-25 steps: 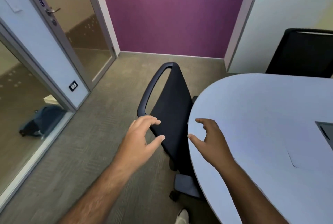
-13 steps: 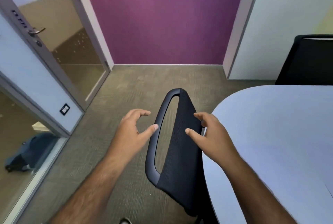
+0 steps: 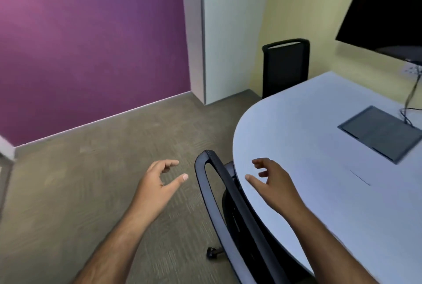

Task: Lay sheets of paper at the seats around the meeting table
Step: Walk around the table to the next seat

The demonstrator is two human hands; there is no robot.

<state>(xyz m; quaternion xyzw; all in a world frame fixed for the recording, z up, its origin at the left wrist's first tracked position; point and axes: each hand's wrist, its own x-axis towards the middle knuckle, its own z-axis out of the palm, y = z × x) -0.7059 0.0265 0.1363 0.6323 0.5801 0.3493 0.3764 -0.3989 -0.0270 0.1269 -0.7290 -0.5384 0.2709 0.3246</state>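
The pale rounded meeting table (image 3: 308, 137) fills the right side. A black mesh chair (image 3: 226, 203) is pushed against its near-left edge, backrest towards me. My left hand (image 3: 157, 183) hovers open over the carpet just left of the backrest, fingers curled, holding nothing. My right hand (image 3: 271, 181) hovers open over the table edge just right of the backrest, also empty. Neither hand touches the chair. A faint sheet of paper edge (image 3: 359, 177) shows on the table to the right of my right hand.
A second black chair (image 3: 285, 66) stands at the table's far end by a white pillar (image 3: 219, 32). A grey cable hatch (image 3: 381, 133) is set in the table with a cable running up to a dark screen (image 3: 388, 5). Purple wall and open carpet lie left.
My view has swung right, away from the glass door. Both hands have come off the chair's backrest and now hover either side of it; the chair sits closer to the table.
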